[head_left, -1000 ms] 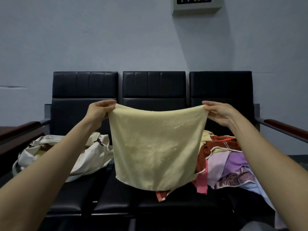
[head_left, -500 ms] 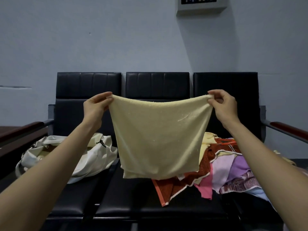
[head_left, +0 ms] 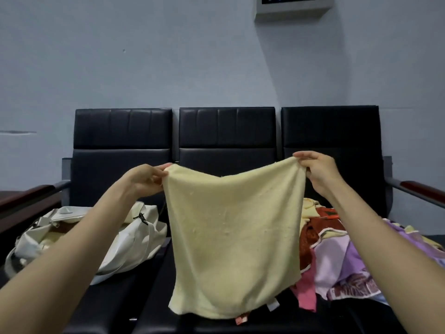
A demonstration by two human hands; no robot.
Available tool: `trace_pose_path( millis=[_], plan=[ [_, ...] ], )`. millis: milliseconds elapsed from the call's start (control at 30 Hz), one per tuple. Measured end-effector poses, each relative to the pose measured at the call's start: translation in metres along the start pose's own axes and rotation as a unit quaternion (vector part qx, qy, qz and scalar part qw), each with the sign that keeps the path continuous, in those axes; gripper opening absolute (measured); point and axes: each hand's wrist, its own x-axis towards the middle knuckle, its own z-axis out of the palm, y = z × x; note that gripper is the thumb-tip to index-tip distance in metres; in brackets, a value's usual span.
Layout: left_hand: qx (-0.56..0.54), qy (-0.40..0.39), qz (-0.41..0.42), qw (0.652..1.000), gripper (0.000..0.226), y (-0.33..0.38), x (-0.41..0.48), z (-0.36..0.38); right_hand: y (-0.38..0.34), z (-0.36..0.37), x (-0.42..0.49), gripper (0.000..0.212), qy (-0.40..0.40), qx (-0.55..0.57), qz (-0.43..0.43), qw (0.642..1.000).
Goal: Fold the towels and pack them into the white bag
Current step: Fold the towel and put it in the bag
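A pale yellow towel (head_left: 234,239) hangs spread in the air in front of me over the middle seat. My left hand (head_left: 147,179) pinches its top left corner and my right hand (head_left: 317,171) pinches its top right corner, a little higher. The top edge sags between them. The white bag (head_left: 125,239) lies slumped and open on the left seat, with something pale inside. A heap of unfolded towels (head_left: 337,256) in orange, pink, purple and yellow covers the right seat; the hanging towel hides part of it.
A black three-seat bench (head_left: 226,131) stands against a grey wall. Dark red armrests flank it, the left armrest (head_left: 26,196) and the right armrest (head_left: 419,189). A grey box (head_left: 293,3) is mounted high on the wall.
Both hands have lowered the towel toward the seat, and its top edge now sags in the middle. The view has tilted upward.
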Motion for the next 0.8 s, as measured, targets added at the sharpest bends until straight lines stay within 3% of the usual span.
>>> trace_pose_path(
  millis=[167, 267, 400, 567, 800],
  plan=[
    [0.002, 0.051, 0.039, 0.998, 0.027, -0.001, 0.0, -0.002, -0.004, -0.001, -0.004, 0.022, -0.022, 0.033, 0.012, 0.999],
    [-0.005, 0.105, 0.138, 0.985, 0.015, -0.002, -0.003, -0.001, -0.009, -0.002, -0.013, 0.013, -0.029, 0.04, -0.009, 0.999],
    [0.015, 0.11, 0.243, 0.964, 0.021, -0.005, -0.025, 0.002, -0.017, -0.006, -0.025, 0.014, -0.019, 0.036, -0.027, 0.999],
    [0.056, 0.097, 0.261, 0.959, 0.036, -0.011, -0.053, -0.002, -0.023, -0.015, -0.045, 0.016, -0.008, 0.077, -0.052, 0.996],
    [0.0, 0.092, 0.302, 0.949, 0.035, 0.001, -0.07, -0.002, -0.038, -0.023, -0.065, 0.014, -0.023, 0.144, -0.109, 0.983]
  ],
)
